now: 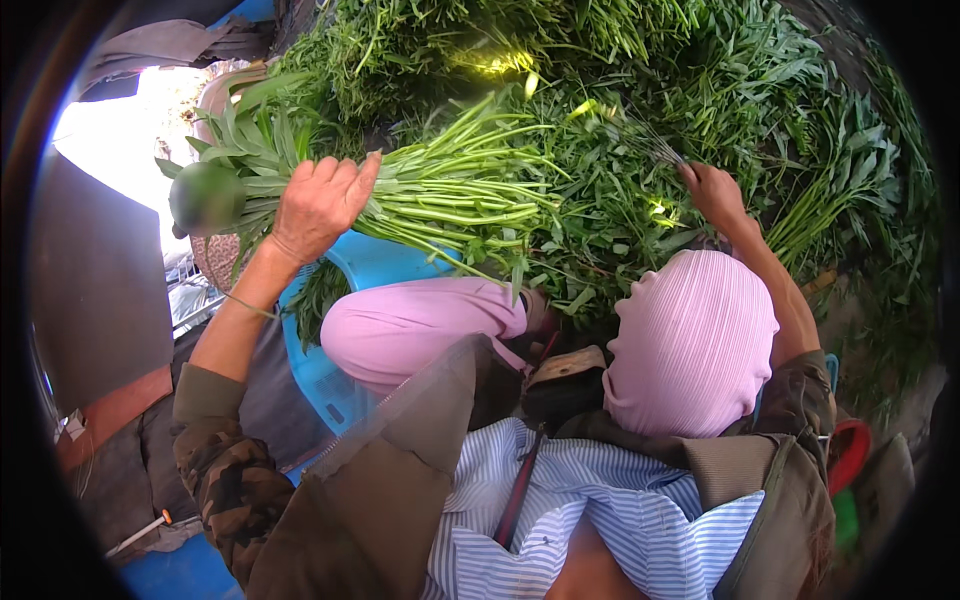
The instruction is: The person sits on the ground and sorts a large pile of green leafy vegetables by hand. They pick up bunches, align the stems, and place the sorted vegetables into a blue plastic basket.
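Observation:
My left hand point(322, 199) is closed around a thick bunch of leafy greens point(457, 191), which looks like water spinach. The bunch lies sideways in the air, its leaves to the left and its cut pale-green stems fanning out to the right. On the right, my right hand point(712, 195) pinches several thin pale strands point(652, 139) between thumb and fingers; their material is hard to tell. Those strands reach up and left over a broad heap of loose greens point(592, 210). A blue plastic basket point(319, 382) with greens inside stands partly under the held bunch, beside my pink-trousered knee.
More greens point(420, 60) are piled at the far side, and stems with leaves point(825, 195) lie at the right. A red container point(849, 454) is at lower right. Dark panels point(105, 262) stand at the left. A blurred round patch hides what is behind the leaf tips.

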`<state>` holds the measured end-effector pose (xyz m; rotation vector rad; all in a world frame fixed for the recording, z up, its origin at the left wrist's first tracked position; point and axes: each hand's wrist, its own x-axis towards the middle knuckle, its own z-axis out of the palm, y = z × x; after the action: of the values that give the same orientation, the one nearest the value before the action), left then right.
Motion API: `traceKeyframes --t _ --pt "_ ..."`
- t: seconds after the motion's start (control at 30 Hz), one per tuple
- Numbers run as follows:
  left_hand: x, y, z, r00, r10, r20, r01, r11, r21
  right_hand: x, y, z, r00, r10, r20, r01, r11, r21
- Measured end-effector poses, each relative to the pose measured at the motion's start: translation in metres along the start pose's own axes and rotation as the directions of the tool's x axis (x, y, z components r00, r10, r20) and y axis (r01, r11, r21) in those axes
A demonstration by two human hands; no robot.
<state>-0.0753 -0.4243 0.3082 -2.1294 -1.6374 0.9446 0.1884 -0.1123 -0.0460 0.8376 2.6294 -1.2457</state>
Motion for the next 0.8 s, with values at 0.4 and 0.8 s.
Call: traceKeyframes --t 0.4,0.8 --pt "0.003 -0.026 -0.014 1.0 -0.023 -0.007 0.023 0.999 0.033 0.019 0.02 0.01 0.998 -0.066 0.017 0.069 0.969 -0.239" --pt "0.013 -0.023 -0.002 0.989 -0.13 0.077 0.131 0.991 -0.009 0.021 -0.024 0.023 0.957 -0.29 0.025 0.287 0.925 -0.25"
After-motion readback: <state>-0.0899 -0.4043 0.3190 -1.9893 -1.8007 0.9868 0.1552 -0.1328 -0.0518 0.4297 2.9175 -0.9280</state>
